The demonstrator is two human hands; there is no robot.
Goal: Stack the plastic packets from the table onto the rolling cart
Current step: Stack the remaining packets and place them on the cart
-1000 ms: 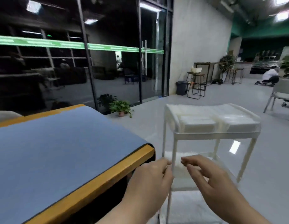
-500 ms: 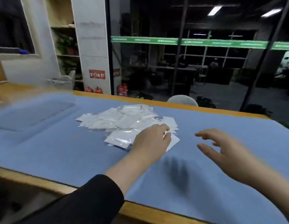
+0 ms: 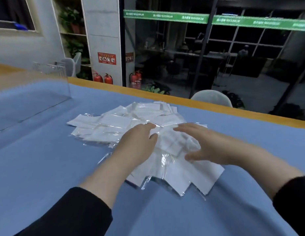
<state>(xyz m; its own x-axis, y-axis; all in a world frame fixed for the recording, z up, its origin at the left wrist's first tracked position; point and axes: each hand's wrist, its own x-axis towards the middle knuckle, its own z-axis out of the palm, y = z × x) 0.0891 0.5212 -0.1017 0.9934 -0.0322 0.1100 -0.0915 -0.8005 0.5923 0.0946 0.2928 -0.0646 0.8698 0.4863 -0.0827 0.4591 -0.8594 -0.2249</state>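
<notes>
Both hands [image 3: 172, 143] atop packet pile [image 3: 114, 123]

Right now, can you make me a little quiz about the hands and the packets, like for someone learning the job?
1. True or false: both hands are on the packets.
2. What covers the table? A) blue mat B) red cloth C) newspaper
3. What clear thing stands at the table's far left?

Key:
1. True. The left hand and right hand both lie on the pile with fingers spread, lifting nothing yet.
2. A.
3. A clear box.
</notes>
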